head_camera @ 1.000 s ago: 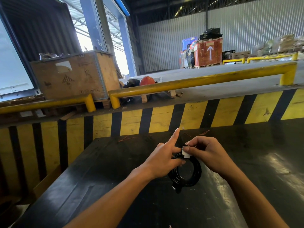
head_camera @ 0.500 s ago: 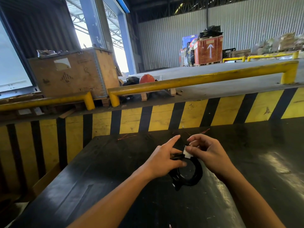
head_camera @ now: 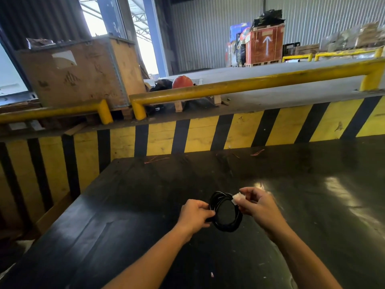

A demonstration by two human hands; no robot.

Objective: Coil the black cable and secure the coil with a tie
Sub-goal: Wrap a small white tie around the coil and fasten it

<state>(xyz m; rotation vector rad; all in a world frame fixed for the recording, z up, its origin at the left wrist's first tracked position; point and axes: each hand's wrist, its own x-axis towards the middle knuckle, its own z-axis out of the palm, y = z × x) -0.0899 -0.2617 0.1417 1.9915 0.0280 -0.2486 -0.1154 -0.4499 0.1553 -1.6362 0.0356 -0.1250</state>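
Note:
The black cable is wound into a small round coil just above the black table, in the lower middle of the head view. My left hand grips the coil's left side with all fingers curled around it. My right hand pinches a small white tie at the coil's upper right edge. The tie touches the coil; whether it is fastened I cannot see.
A yellow-and-black striped wall rises behind the table, topped by yellow guard rails. A big wooden crate stands at the back left, with a red crate far behind. Thin orange wire scraps lie at the table's far edge.
My left index finger, earlier pointing up, has curled onto the coil's left side. The hands now hold opposite sides of the coil, and both sit lower in the view.

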